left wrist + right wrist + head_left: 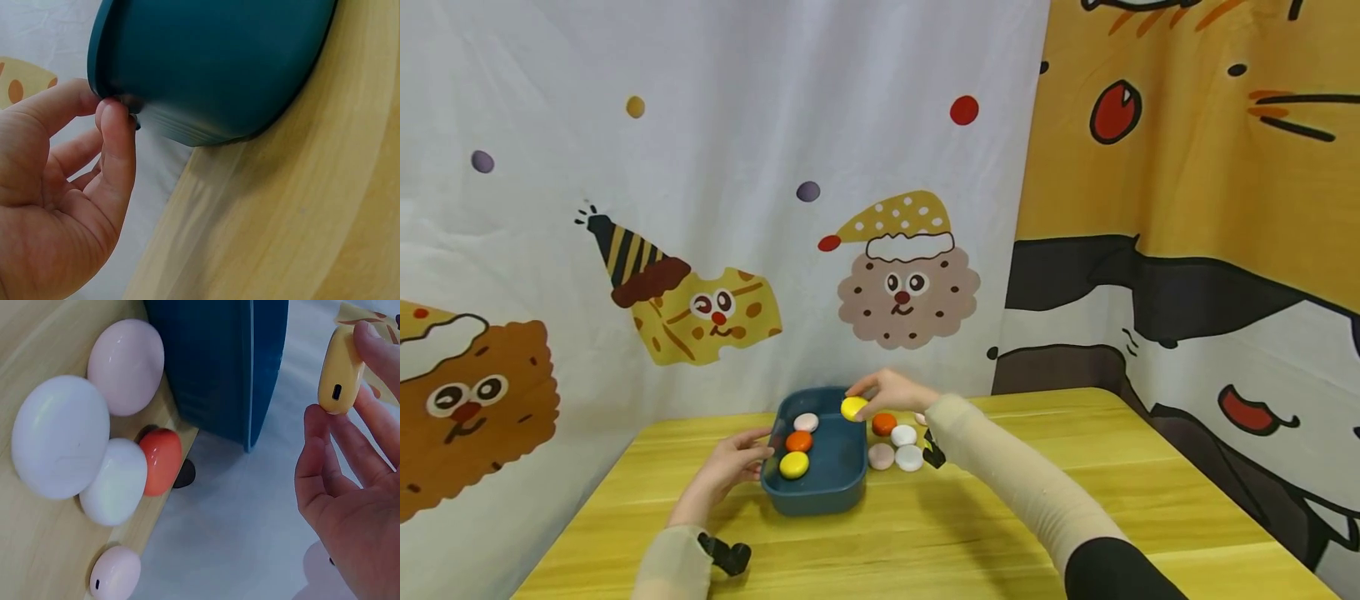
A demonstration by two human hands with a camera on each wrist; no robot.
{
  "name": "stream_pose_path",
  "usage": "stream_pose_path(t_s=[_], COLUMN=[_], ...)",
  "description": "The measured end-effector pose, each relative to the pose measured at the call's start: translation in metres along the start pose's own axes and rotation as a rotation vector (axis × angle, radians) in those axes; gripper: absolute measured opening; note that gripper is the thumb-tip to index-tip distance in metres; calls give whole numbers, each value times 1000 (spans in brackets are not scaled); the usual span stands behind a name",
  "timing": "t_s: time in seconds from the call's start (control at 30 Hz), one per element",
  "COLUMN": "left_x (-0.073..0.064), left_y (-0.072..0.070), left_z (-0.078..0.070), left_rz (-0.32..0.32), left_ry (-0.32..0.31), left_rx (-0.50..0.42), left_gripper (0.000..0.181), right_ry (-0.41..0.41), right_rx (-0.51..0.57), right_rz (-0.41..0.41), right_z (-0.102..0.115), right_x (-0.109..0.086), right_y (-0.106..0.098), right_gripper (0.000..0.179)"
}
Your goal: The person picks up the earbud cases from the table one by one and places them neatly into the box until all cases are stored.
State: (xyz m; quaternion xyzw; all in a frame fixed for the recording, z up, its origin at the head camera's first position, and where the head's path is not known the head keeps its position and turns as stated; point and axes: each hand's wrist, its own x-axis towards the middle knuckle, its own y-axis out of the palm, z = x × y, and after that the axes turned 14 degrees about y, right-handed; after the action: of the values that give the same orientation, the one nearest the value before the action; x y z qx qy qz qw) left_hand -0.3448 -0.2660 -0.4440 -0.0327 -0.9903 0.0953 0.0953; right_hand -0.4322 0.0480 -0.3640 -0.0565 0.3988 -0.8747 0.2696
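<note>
A dark blue rectangular bin (830,500) stands on the table. My left hand (734,462) is at its left side; in the left wrist view thumb and fingertips pinch the bin's rim (95,53). Above the bin's right edge my right hand (891,393) holds a yellow, glossy, pebble-shaped device (341,369) between thumb and fingers, a small black port showing on its side. Inside the bin, along the left wall, lie a pale pink piece (806,422), an orange piece (799,441) and a yellow piece (793,465) of the same rounded shape.
Right of the bin, several similar pieces lie close together on the wooden table (1000,533): an orange one (162,461), white ones (61,437) and pale pink ones (127,367). A printed curtain (722,150) hangs behind the table's back edge.
</note>
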Motion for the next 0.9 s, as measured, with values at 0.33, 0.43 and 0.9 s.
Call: stream_pose_path(t_s=[0.33,0.43,0.9], left_x=[-1,-1,-1], left_y=[0,-1,0], left_z=[1,1,0], left_rz=[18,26,13], left_ry=[19,22,7], left_rx=[-13,-10,-12], left_gripper=[56,55,54], right_ry=[-30,-39,-62], right_rx=[-27,-28,-61], right_rz=[30,32,58], right_z=[13,16,28], right_x=[4,4,10], right_y=[8,10,27], right_gripper=[46,45,47])
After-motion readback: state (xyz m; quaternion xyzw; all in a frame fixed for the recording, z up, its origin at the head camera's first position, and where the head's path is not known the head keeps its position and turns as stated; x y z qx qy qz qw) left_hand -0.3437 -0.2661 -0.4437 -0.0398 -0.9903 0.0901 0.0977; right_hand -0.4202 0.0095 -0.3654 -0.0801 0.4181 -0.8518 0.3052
